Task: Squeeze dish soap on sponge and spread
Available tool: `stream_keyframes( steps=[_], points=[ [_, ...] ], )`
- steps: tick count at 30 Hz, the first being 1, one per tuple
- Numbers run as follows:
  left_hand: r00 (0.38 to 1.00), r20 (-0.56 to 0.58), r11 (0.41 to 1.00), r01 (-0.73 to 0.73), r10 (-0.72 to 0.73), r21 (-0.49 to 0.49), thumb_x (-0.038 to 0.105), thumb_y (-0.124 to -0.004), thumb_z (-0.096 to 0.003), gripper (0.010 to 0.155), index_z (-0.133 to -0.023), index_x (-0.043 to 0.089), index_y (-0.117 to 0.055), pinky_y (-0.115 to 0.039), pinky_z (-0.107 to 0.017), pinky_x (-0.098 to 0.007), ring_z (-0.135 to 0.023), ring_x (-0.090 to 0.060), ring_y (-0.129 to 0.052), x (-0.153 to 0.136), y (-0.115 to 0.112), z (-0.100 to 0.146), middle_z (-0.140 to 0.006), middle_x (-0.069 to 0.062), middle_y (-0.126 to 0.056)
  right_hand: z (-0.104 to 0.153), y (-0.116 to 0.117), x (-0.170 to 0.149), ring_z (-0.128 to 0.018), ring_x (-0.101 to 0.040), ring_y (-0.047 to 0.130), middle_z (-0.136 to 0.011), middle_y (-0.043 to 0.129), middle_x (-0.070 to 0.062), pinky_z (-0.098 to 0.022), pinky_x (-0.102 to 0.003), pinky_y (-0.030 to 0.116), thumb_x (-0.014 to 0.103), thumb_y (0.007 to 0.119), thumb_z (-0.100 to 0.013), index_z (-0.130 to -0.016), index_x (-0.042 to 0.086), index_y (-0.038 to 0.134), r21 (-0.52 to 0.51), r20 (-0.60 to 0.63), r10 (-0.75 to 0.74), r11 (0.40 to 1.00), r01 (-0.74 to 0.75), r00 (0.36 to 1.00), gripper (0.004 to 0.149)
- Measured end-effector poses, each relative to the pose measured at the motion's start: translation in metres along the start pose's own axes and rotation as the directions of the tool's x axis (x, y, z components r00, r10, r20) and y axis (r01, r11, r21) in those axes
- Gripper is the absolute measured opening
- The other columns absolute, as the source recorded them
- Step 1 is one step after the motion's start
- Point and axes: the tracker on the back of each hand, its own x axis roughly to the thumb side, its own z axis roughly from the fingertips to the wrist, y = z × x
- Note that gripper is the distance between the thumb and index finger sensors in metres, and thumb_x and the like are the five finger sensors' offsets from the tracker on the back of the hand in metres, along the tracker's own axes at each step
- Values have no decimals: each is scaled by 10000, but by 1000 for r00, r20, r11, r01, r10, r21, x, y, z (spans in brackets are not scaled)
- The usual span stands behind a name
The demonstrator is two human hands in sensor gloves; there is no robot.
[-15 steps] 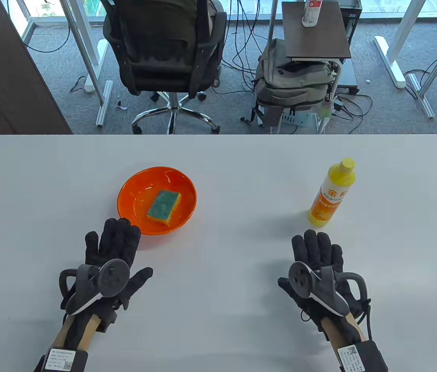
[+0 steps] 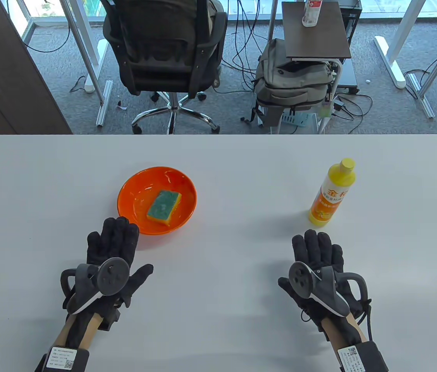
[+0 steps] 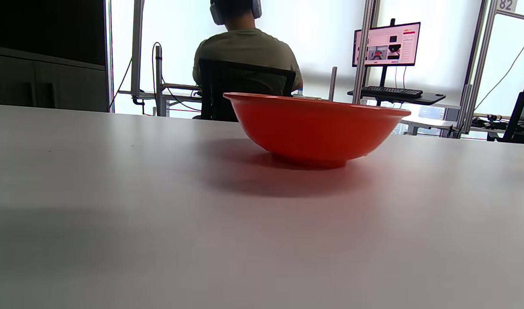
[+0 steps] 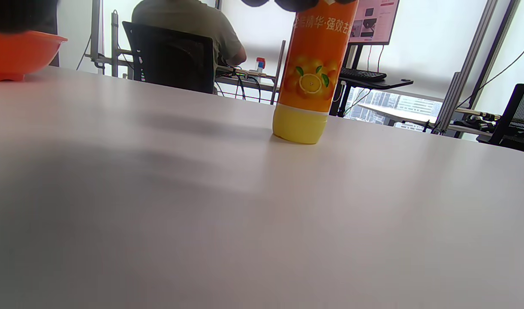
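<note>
A green-topped yellow sponge (image 2: pixel 164 207) lies in an orange bowl (image 2: pixel 131 190) on the white table. The bowl also shows in the left wrist view (image 3: pixel 313 128), where the sponge is hidden. A yellow dish soap bottle (image 2: pixel 331 193) with an orange label stands upright at the right; its lower part shows in the right wrist view (image 4: pixel 311 77). My left hand (image 2: pixel 116 248) lies flat and open, fingertips just short of the bowl's near rim. My right hand (image 2: pixel 317 252) lies flat and open just in front of the bottle. Both hands are empty.
The table's far edge (image 2: pixel 218 135) runs across the middle of the table view. Beyond it on the floor are an office chair (image 2: pixel 164 50), a grey backpack (image 2: pixel 292 81) and a small side table (image 2: pixel 315 31).
My left hand has shifted very slightly forward and right toward the bowl. The right hand, bottle, bowl and sponge have not moved.
</note>
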Motion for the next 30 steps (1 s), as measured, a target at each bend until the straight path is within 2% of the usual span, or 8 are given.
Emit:
stream_keyframes(
  steps=[6, 11, 15, 17, 22, 25, 28, 30],
  points=[
    [987, -146, 997, -55, 63, 53, 691, -639, -381, 853, -1098, 337, -342, -454, -869, -517, -1178, -271, -449, -9, -2, -25, -1219, 20, -364, 0, 1, 2, -1107, -358, 326, -1179, 220, -29, -804, -554, 366, 733, 704, -292, -1067, 313, 227, 1, 9, 10, 1000, -10, 1000, 1003],
    [937, -322, 991, -127, 137, 53, 657, -680, -398, 819, -1094, 298, -439, -613, -805, -500, -1089, -291, -644, -27, -10, -56, -1176, -17, -535, 0, 0, 0, -1106, -359, 327, -1178, 222, -29, -804, -553, 367, 731, 705, -293, -1067, 311, 229, -5, 5, 2, 1000, -2, 1000, 1001],
    [815, -514, 956, -293, 267, 31, 642, -723, -397, 822, -1077, 230, -511, -799, -617, -473, -836, -314, -905, -49, -29, -84, -1026, -65, -767, 1, -1, -3, -1105, -362, 328, -1178, 224, -33, -804, -554, 368, 729, 706, -295, -1067, 310, 230, -8, -1, -8, 1000, 8, 1000, 999],
    [718, -586, 898, -439, 375, 38, 628, -744, -398, 811, -1056, 193, -555, -866, -499, -445, -660, -297, -1013, -57, -40, -91, -885, -62, -901, 1, -2, -3, -1105, -361, 328, -1178, 224, -33, -803, -555, 371, 729, 705, -294, -1067, 309, 230, -10, -2, -13, 1000, 13, 1000, 1000],
    [411, -689, 659, -741, 597, 130, 592, -759, -412, 772, -1006, 113, -644, -922, -271, -395, -332, -254, -1093, -72, -74, -97, -584, -39, -1058, 0, -1, -4, -1105, -362, 328, -1178, 224, -32, -803, -556, 371, 728, 706, -295, -1067, 310, 230, -8, 4, -27, 1000, 27, 1000, 999],
    [365, -701, 625, -767, 613, 146, 581, -722, -425, 721, -973, 112, -709, -928, -208, -366, -226, -214, -1096, -79, -86, -97, -475, 2, -1086, 0, -2, -5, -1105, -362, 327, -1178, 224, -33, -804, -556, 372, 729, 705, -295, -1067, 310, 230, -11, 9, -29, 1000, 29, 1000, 999],
    [269, -680, 503, -847, 682, 169, 584, -689, -440, 696, -948, 114, -760, -920, -195, -360, -191, -211, -1087, -81, -98, -96, -438, -16, -1087, 1, -4, -6, -1105, -363, 328, -1178, 225, -32, -803, -556, 373, 728, 705, -296, -1067, 310, 232, -18, 12, -42, 999, 42, 999, 997],
    [248, -665, 463, -870, 705, 167, 567, -672, -454, 672, -942, 115, -768, -922, -192, -354, -188, -209, -1084, -83, -101, -97, -433, -32, -1082, 1, -4, -7, -1105, -362, 329, -1178, 225, -34, -803, -556, 373, 727, 706, -295, -1068, 308, 233, -19, 13, -46, 999, 46, 999, 998]
  ],
)
